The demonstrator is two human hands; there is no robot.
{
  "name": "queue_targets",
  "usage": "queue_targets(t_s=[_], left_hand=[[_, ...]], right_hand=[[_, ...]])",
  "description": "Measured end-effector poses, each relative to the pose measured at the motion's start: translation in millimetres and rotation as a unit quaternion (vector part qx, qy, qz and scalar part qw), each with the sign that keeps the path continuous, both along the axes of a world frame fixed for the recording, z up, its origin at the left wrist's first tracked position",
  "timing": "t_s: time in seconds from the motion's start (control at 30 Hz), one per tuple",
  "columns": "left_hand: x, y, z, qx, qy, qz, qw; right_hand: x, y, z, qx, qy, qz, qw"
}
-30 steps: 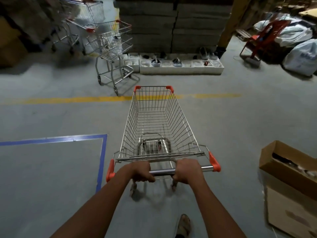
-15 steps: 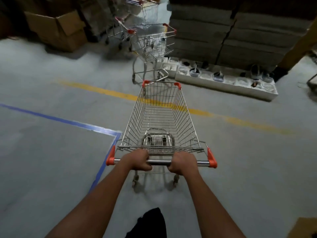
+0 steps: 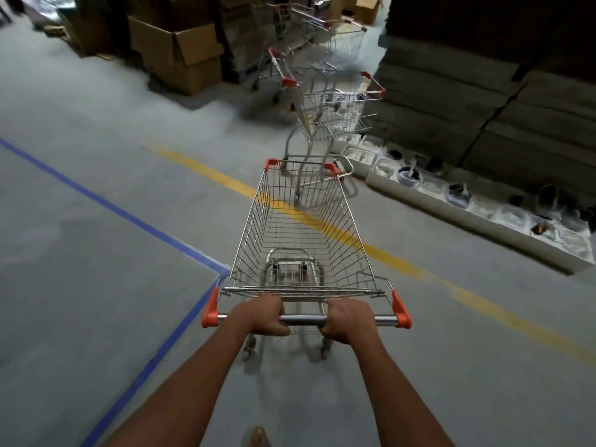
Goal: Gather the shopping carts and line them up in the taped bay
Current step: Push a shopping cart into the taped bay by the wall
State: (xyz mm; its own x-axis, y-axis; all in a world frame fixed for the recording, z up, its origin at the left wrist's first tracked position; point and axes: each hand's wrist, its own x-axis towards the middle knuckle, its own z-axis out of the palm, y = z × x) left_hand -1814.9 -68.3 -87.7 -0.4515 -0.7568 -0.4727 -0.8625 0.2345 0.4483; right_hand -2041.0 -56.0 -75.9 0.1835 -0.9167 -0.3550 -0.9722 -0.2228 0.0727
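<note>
A wire shopping cart (image 3: 303,233) with orange corner caps stands in front of me, its basket empty. My left hand (image 3: 261,314) and my right hand (image 3: 350,319) both grip its chrome handle bar. The blue taped bay (image 3: 138,221) lies on the floor to the left, its corner just left of the cart's rear. A second, two-tier cart (image 3: 335,114) stands ahead of my cart's nose. Further carts (image 3: 300,33) are nested behind it, blurred.
A yellow floor line (image 3: 387,256) runs diagonally under the cart. A low white tray of small containers (image 3: 477,211) lies along stacked grey slabs (image 3: 483,108) on the right. Open cardboard boxes (image 3: 180,53) stand at the back left. My foot (image 3: 256,438) shows at the bottom edge.
The view and cart have swung left: the bay corner has moved right, next to the cart's rear, and the two-tier cart now stands straight ahead. Both hands keep their grip.
</note>
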Motion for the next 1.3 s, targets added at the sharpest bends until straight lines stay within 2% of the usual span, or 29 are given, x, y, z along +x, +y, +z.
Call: queue_targets(t_s=[0.37, 0.7, 1.13, 1.3], left_hand=[[-52, -127, -2, 0.012, -0.023, 0.142, 0.990], [-102, -220, 11, -0.003, -0.056, 0.283, 0.958], [-92, -372, -1, -0.049, -0.081, 0.379, 0.921], [-77, -437, 0, -0.029, -0.060, 0.426, 0.902]], right_hand=[[-56, -176, 4, 0.003, -0.021, 0.137, 0.990], [-80, -333, 4, 0.017, -0.040, 0.258, 0.965], [-35, -538, 6, 0.002, -0.027, 0.406, 0.914], [-3, -617, 7, 0.008, -0.015, 0.432, 0.902]])
